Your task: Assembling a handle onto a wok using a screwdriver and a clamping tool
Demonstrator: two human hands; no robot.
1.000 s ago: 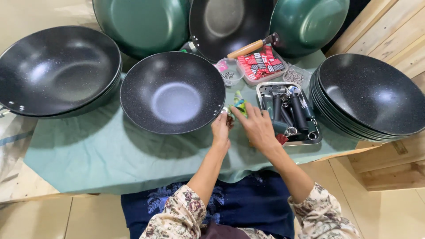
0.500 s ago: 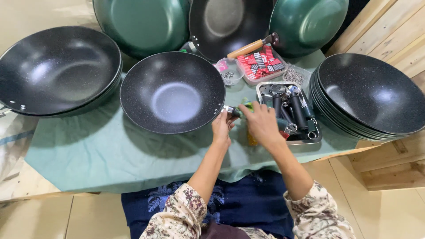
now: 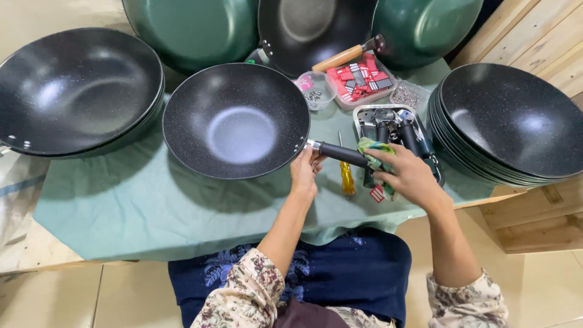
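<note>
1. Head view, looking straight down: the black speckled wok [image 3: 237,120] sits on the green cloth [image 3: 139,206] covering the worktop [image 3: 36,258], right in the middle of the scene.
2. Left hand [image 3: 303,173] reaches forward from a floral sleeve, forearm running up and slightly right, fingers [image 3: 318,161] curled at the spot where the black handle [image 3: 342,153] meets the wok's rim.
3. Right hand [image 3: 410,177] comes in from the right, wrist bent inward, fingers closed over a bunched green cloth rag [image 3: 376,152] pressed against the outer end of that handle.
4. A red tag [image 3: 378,194] hangs just below the right hand, by the handle end.
5. A yellow-handled screwdriver [image 3: 345,173] lies on the cloth between the two hands, untouched, under the handle.
6. Just beyond the right hand, a metal tray [image 3: 364,115] holds more black handles.
7. Farther back, a clear tub [image 3: 317,89] of small hardware and a tray of red packets [image 3: 359,77].
8. Stacked black woks on the right [image 3: 516,121], another stack on the left [image 3: 73,91], green woks [image 3: 188,27] along the far edge.
</note>
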